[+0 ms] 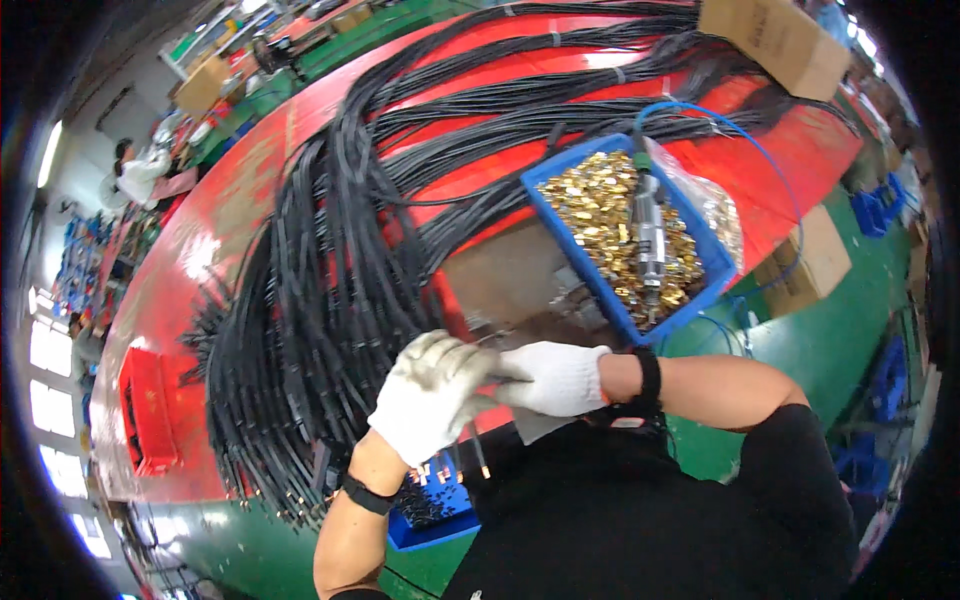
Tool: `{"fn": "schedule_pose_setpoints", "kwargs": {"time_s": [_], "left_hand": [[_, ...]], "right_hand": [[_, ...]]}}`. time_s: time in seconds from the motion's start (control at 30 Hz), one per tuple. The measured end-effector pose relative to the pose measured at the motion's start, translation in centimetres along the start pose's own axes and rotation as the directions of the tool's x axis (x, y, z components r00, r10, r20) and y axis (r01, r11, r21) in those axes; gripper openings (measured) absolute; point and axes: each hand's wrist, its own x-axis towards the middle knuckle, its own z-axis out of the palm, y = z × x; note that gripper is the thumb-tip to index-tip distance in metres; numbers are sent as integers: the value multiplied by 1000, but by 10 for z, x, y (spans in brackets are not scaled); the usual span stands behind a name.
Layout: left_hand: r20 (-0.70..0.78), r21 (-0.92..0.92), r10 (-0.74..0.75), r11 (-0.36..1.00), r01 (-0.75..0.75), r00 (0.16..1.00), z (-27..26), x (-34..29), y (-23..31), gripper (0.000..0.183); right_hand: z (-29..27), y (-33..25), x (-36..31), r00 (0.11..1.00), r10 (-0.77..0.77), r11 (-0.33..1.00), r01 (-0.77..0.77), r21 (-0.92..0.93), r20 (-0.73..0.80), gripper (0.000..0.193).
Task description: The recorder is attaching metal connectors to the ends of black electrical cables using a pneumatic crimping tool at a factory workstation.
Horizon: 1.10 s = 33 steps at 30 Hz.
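1. Surface: the red table [310, 110] extends beyond the grip.
2. Grip: our left hand [430, 385] and right hand [555, 378], white-gloved, meet with fingers curled; we cannot tell what they pinch.
3. Just below the grip, we note a copper-tipped cable end [478, 448], near a blue tray [430, 540] of small black parts.
4. Left of and beyond it: black cables [330, 240], bundled.
5. Beyond, right: blue bin [705, 245], brass-coloured parts [590, 200], a cylindrical tool [652, 240] above them.
6. Farthest right: cardboard box [780, 45].
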Motion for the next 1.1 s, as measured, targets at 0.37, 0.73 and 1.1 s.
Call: {"fn": "schedule_pose_setpoints", "kwargs": {"time_s": [0.37, 0.73, 1.1], "left_hand": [[38, 210, -87, 975, 77, 995, -26, -4, -19, 28], [29, 38, -258, 966, 257, 966, -8, 21, 8, 29], [-81, 51, -382, 921, 386, 921, 31, 1, -19, 21]], "right_hand": [[-16, -9, -42, 971, -105, 751, -65, -657, -216, 19], [-74, -25, -53, 971, -120, 566, -104, -818, -207, 11], [-163, 39, -56, 937, -56, 525, -267, -808, -346, 36]]}}
